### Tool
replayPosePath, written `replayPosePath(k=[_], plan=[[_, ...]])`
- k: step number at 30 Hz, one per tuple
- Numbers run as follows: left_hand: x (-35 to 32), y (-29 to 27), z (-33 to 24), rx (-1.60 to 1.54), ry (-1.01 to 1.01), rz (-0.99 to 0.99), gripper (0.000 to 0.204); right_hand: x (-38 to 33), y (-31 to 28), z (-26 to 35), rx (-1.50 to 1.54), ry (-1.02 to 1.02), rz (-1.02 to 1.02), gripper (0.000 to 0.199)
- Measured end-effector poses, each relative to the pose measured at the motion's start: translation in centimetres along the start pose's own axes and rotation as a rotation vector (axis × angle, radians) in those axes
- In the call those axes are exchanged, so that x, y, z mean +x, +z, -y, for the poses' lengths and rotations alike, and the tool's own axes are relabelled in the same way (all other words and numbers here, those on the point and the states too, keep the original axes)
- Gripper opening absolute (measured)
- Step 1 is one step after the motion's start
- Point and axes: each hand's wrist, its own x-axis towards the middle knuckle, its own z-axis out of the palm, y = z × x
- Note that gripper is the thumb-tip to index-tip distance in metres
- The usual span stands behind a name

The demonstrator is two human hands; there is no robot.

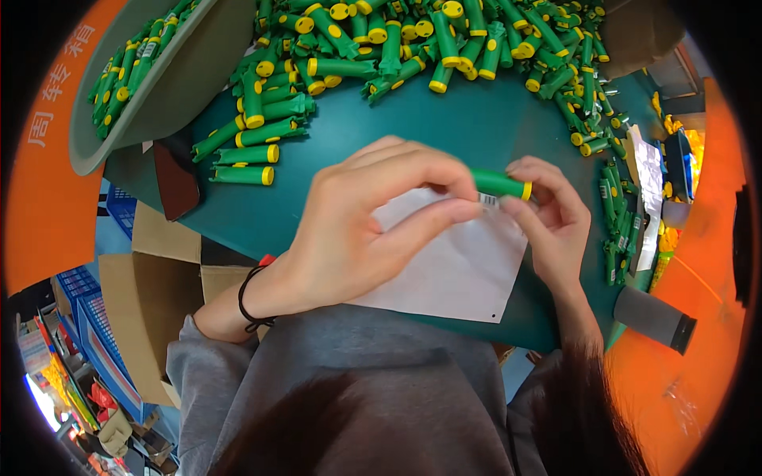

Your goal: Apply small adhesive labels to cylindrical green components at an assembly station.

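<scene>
Both hands hold one green tube with a yellow cap (502, 185) just above a white backing sheet (460, 270) on the dark green table (476, 119). My left hand (361, 230) pinches the tube's left end between thumb and fingers, pressing a small barcode sticker (489, 201) onto it. My right hand (556, 218) grips the capped right end. A black hair band circles my left wrist.
A large heap of the same green tubes (413, 40) covers the far side of the table. A grey basin (151, 71) at the left holds more. Labelled tubes (615, 230) lie at the right edge. Cardboard boxes (151, 309) and blue crates stand below left.
</scene>
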Motion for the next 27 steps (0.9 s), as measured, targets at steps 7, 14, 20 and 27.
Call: replayPosePath(k=[7,14,20,27], plan=[[0.8,1.0,-0.4,-0.019,-0.067,0.147,0.006,-1.4,0.9,1.6,0.137,0.069,0.095,0.043],[1.1,1.0,-0.9,0.0,-0.16,0.171,0.006,-1.5,1.0,1.9,0.073,0.047,0.122,0.038],[1.1,1.1,-1.0,0.031,-0.163,0.151,0.007,-1.6,1.1,2.2,0.059,0.059,0.102,0.038],[1.1,1.4,-0.9,0.033,-0.162,0.141,0.008,-1.6,1.0,2.0,0.048,0.031,0.105,0.038]])
